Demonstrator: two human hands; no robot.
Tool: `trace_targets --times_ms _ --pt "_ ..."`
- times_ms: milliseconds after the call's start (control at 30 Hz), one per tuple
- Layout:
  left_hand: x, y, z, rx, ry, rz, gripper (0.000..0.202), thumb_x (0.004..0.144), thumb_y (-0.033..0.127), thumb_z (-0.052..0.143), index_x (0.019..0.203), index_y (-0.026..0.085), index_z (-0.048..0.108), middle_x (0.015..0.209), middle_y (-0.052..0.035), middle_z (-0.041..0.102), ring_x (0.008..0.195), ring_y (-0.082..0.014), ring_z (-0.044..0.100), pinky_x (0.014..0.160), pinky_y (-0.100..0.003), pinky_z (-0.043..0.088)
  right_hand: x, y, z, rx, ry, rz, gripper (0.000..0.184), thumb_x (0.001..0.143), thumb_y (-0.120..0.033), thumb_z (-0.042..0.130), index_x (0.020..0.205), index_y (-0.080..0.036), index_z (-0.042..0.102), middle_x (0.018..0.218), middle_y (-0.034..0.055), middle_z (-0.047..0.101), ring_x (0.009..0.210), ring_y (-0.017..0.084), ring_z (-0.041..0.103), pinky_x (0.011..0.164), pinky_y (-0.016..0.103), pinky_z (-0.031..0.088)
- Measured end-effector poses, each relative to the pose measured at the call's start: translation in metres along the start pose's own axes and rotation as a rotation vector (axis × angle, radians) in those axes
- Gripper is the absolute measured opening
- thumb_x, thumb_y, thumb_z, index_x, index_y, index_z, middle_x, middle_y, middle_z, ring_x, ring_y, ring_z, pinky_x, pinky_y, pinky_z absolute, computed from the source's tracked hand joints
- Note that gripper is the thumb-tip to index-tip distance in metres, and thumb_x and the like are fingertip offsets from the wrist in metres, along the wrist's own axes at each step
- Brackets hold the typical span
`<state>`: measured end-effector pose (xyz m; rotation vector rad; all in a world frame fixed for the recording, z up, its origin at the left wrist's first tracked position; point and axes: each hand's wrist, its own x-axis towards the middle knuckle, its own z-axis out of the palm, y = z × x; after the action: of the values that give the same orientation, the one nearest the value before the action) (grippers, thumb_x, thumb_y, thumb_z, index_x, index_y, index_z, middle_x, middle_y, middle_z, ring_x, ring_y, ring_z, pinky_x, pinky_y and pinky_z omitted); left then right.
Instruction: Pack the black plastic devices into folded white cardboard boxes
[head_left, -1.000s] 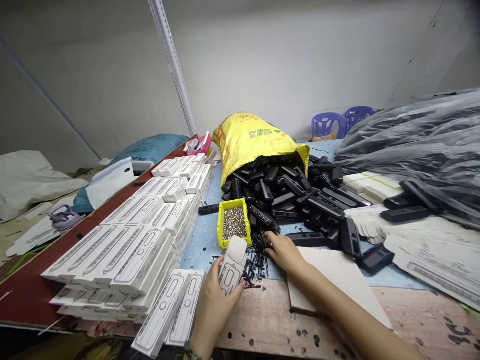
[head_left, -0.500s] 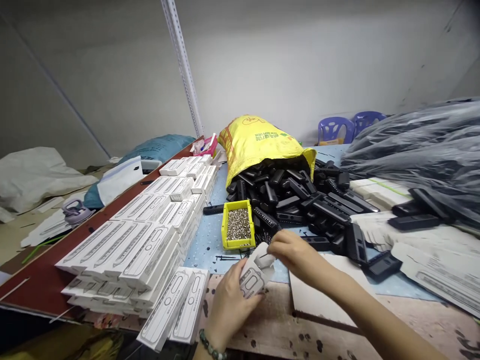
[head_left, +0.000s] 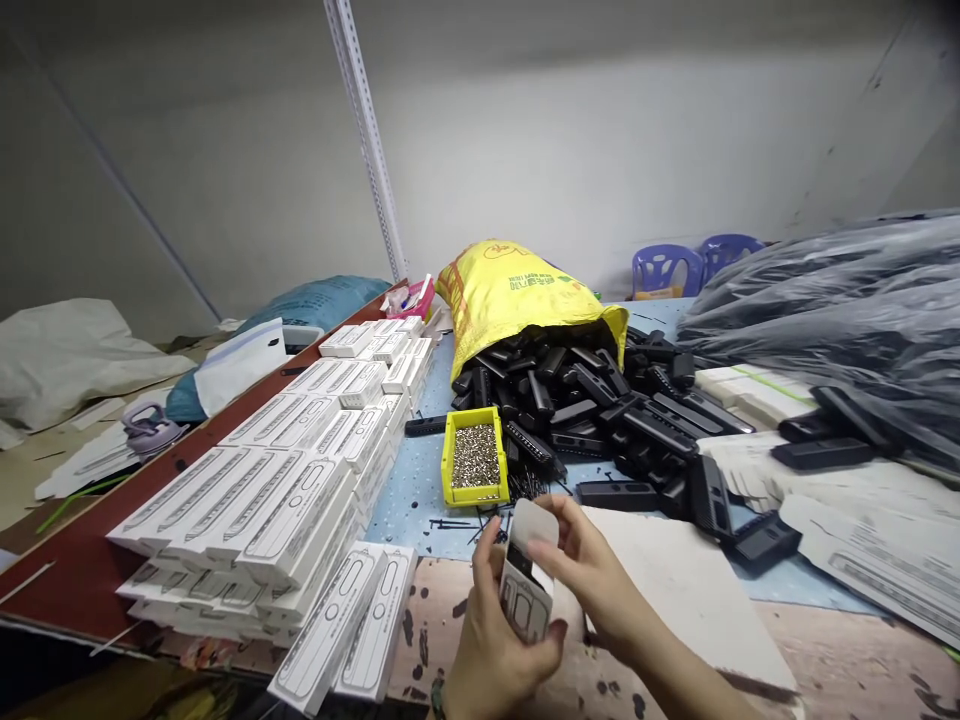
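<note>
A yellow woven sack (head_left: 517, 295) is laid on its side, and black plastic casings (head_left: 570, 390) are spilled from its mouth. Grey translucent plastic sheeting (head_left: 825, 310) is heaped at the far right, with two purple plastic chairs (head_left: 666, 272) seen behind it. A slotted metal upright (head_left: 365, 140) is set against a pale wall (head_left: 570, 150). A teal sack (head_left: 322, 302), a crumpled white sack (head_left: 82, 360) and a lilac handled bottle (head_left: 150, 430) are placed at the far left.

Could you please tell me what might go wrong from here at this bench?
The right hand working the flap of the white carton might crease it. The yellow bin of small metal parts sits close by and could tip. The loose black pins beside it could scatter.
</note>
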<state>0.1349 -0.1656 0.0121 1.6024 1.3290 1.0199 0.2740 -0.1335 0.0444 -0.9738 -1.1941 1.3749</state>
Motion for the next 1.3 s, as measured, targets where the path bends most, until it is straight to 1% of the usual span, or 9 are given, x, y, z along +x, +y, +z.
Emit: trace_targets --times_ms 167,367,633,733,900,967,1067,1200,1300 --pt "-0.001 -0.018 0.002 0.194 0.113 0.157 0.076 0.075 0.026 0.064 0.140 0.025 0.024 0.138 -0.0120 0.050 0.126 -0.0242 0.053 0.104 -0.042 0.049 -0.004 -0.001 -0.001 -0.071 0.004 -0.034 0.041 0.084 -0.051 0.062 0.109 -0.019 0.057 0.100 0.0075 0.063 0.094 0.022 0.059 0.084 0.033 0.048" --pt "0.007 -0.016 -0.008 0.462 0.306 0.487 0.061 0.072 0.016 0.061 0.126 0.022 0.034 0.105 -0.0075 0.062 0.089 -0.0196 0.066 0.073 -0.032 0.058 -0.019 -0.004 0.000 -0.352 -0.259 -0.199 0.039 0.096 -0.043 0.047 0.130 -0.027 0.059 0.142 0.0068 0.049 0.134 0.023 0.042 0.113 0.039 0.033" --pt "-0.006 -0.019 -0.021 0.635 0.385 0.780 0.072 0.071 0.007 0.055 0.135 0.014 0.022 0.125 -0.0183 0.046 0.109 -0.0222 0.057 0.085 -0.036 0.056 -0.021 0.001 0.010 -0.126 -0.218 -0.112 0.022 0.091 -0.040 0.058 0.089 -0.019 0.064 0.105 0.0107 0.068 0.122 0.026 0.055 0.095 0.032 0.050" --pt "-0.015 -0.012 -0.029 0.638 0.382 0.687 0.059 0.076 0.011 0.056 0.128 0.018 0.029 0.124 -0.0158 0.045 0.107 -0.0202 0.057 0.082 -0.033 0.057 -0.025 0.004 0.020 -0.242 -0.243 -0.162 0.024 0.095 -0.040 0.052 0.097 -0.021 0.067 0.126 0.0108 0.062 0.123 0.024 0.055 0.103 0.036 0.045" --pt "-0.026 -0.010 -0.053 0.621 0.279 0.290 0.054 0.077 0.020 0.062 0.123 0.021 0.033 0.128 -0.0140 0.043 0.117 -0.0231 0.054 0.092 -0.037 0.055 -0.029 0.016 0.027 -0.542 -0.388 -0.201 0.042 0.094 -0.044 0.049 0.134 -0.028 0.053 0.151 0.0074 0.037 0.140 0.024 0.034 0.116 0.046 0.029" --pt "-0.025 -0.015 -0.068 0.730 0.257 0.096 0.054 0.078 0.019 0.060 0.128 0.020 0.038 0.130 -0.0144 0.042 0.117 -0.0251 0.055 0.092 -0.039 0.055 -0.028 0.024 0.015 -0.615 -0.383 -0.160 0.050 0.092 -0.046 0.052 0.139 -0.030 0.046 0.156 0.0059 0.027 0.143 0.026 0.028 0.116 0.048 0.028" --pt "-0.016 -0.025 -0.092 0.963 0.241 -0.111 0.052 0.084 0.021 0.056 0.134 0.015 0.046 0.124 -0.0147 0.050 0.112 -0.0269 0.055 0.091 -0.042 0.054 -0.026 0.037 -0.023 -0.614 -0.163 -0.151 0.044 0.095 -0.047 0.045 0.137 -0.030 0.047 0.153 0.0066 0.032 0.137 0.025 0.038 0.112 0.046 0.037" --pt "-0.004 -0.036 -0.115 1.222 0.245 -0.089 0.044 0.089 0.024 0.051 0.131 0.012 0.055 0.123 -0.0156 0.057 0.118 -0.0312 0.050 0.096 -0.048 0.049 -0.032 0.052 -0.098 -0.719 0.084 -0.214 0.034 0.096 -0.044 0.043 0.124 -0.028 0.054 0.140 0.0072 0.048 0.122 0.022 0.054 0.103 0.038 0.047" --pt "0.005 -0.043 -0.115 1.308 0.354 -0.031 0.041 0.090 0.028 0.048 0.127 0.015 0.060 0.143 -0.0188 0.042 0.125 -0.0388 0.044 0.092 -0.055 0.048 -0.031 0.054 -0.150 -0.980 0.280 -0.250 0.032 0.095 -0.041 0.042 0.119 -0.024 0.055 0.130 0.0092 0.056 0.120 0.024 0.054 0.102 0.041 0.045"
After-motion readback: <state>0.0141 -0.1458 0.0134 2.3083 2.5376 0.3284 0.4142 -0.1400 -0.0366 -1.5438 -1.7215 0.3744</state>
